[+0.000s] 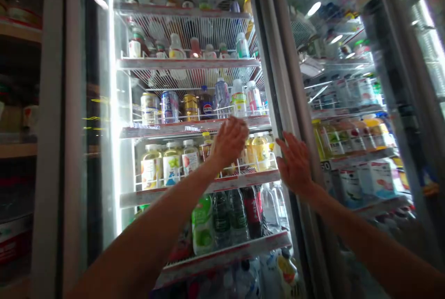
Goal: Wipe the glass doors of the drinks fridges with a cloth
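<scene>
My left hand [230,140] is raised in front of the lit drinks cooler, level with the edge of a middle shelf [194,127]. Its fingers are blurred but look loosely stretched, and I see nothing held in them. Behind it stand juice bottles [172,163] and yellow drink bottles [260,151]. My right hand [295,163] is open, fingers spread, at the grey upright door frame [290,81] on the right of this cooler section. Whether it touches the frame I cannot tell. Just above my left hand are a green-labelled bottle [238,98] and a Pepsi bottle [206,103].
Cans [169,106] stand on the middle shelf. Lower down are a large green bottle [202,225], dark bottles [253,211] and clear bottles [270,204]. A second cooler section with cartons [377,181] is at right. Wooden shelving [21,150] stands at far left.
</scene>
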`<state>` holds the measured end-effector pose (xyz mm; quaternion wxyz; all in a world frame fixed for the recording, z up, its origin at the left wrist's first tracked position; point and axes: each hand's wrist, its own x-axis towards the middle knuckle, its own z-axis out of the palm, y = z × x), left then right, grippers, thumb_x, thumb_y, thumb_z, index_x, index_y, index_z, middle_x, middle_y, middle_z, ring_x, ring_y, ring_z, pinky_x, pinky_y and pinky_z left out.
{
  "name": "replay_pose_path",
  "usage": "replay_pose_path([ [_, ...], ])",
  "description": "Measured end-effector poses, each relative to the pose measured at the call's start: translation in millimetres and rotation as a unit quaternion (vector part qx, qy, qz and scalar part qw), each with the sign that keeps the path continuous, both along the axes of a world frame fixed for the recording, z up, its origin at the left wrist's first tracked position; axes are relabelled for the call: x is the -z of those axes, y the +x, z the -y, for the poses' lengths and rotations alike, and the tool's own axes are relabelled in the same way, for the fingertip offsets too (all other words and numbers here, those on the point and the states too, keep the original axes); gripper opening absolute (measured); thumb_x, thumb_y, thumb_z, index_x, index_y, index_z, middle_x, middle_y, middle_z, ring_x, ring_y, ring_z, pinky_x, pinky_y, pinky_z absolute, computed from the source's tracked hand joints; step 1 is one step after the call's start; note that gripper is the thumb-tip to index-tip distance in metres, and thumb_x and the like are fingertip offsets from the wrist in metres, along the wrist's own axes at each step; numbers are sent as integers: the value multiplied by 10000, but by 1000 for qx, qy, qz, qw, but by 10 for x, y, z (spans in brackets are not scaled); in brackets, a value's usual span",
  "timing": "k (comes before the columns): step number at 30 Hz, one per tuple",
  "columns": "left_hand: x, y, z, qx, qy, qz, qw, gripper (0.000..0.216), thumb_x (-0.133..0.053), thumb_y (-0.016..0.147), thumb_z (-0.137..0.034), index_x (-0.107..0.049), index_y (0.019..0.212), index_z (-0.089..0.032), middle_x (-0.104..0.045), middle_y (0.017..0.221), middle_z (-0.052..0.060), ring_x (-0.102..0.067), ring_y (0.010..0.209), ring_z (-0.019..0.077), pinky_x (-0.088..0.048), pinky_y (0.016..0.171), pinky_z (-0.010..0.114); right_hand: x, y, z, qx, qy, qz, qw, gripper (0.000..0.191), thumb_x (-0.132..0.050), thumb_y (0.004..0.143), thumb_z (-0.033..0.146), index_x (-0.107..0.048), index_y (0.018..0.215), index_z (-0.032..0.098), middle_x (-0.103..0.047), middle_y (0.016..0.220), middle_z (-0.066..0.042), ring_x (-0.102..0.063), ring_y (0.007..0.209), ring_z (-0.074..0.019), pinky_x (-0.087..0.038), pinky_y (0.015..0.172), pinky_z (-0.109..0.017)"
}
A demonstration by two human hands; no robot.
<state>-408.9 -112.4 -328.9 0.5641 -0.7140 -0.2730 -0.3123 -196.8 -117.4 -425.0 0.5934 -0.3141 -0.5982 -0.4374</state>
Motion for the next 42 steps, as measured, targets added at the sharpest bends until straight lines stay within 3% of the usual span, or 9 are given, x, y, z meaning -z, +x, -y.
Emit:
replay_pose_path([
  [3,17,254,-54,18,-31,-197,980,327,-407,884,-260,-484,1200,-238,-466,1362,34,-317,1334,212,-230,1100,430,41,153,2,15,0,4,1000,481,-325,910,281,-288,1389,247,-357,1432,-94,-292,1348,-235,-248,1077,-490],
  [7,108,470,-93,0,-3,-23,1000,372,-412,878,-243,-454,1245,-201,-408,1404,94,-278,1350,273,-207,1086,521,99,321,34,28,-7,4,1000,474,-340,905,280,-317,1375,226,-354,1433,-106,-287,1349,-237,-251,1074,-489],
  [13,599,467,-65,63,-40,-316,946,289,-415,886,-268,-533,1149,-245,-510,1322,14,-365,1304,197,-227,1102,390,217,407,52,30,-23,18,999,523,-358,890,265,-273,1405,231,-349,1441,-81,-277,1355,-226,-230,1091,-478],
  [17,655,385,-46,15,-23,-121,992,348,-426,875,-240,-488,1215,-201,-457,1369,87,-320,1330,257,-216,1082,486,302,321,62,28,-41,29,998,507,-360,895,280,-286,1395,241,-365,1432,-81,-279,1354,-219,-234,1088,-472],
  [20,844,313,-13,45,-47,-242,968,336,-455,862,-281,-510,1188,-221,-461,1369,54,-323,1329,238,-232,1088,447,362,227,96,20,-52,31,998,475,-348,900,275,-326,1372,231,-392,1412,-95,-302,1341,-228,-248,1074,-480],
  [28,1110,-289,204,11,-6,-168,986,347,-469,856,-253,-504,1199,-215,-475,1359,69,-353,1314,256,-251,1076,463,536,-11,128,-10,-73,49,996,483,-349,897,269,-325,1379,242,-379,1425,-82,-293,1345,-221,-252,1079,-465],
  [32,1169,-615,337,35,-42,-335,941,337,-464,854,-277,-515,1185,-242,-495,1345,24,-369,1307,193,-239,1100,374,606,-289,141,-25,-93,80,992,454,-347,897,264,-370,1348,223,-383,1421,-89,-272,1356,-217,-237,1088,-463],
  [37,1173,-926,458,-53,-18,-122,991,366,-471,853,-238,-494,1219,-236,-454,1380,66,-297,1348,243,-213,1100,465,617,-641,190,-57,-87,71,992,439,-351,894,249,-385,1330,220,-382,1419,-92,-255,1365,-210,-232,1094,-467],
  [42,1323,-1307,607,-30,-53,-283,957,372,-486,844,-264,-501,1216,-267,-454,1386,12,-327,1335,183,-207,1122,381,643,-874,217,-79,-86,106,987,472,-368,885,249,-349,1356,226,-354,1436,-90,-230,1374,-224,-246,1087,-480],
])
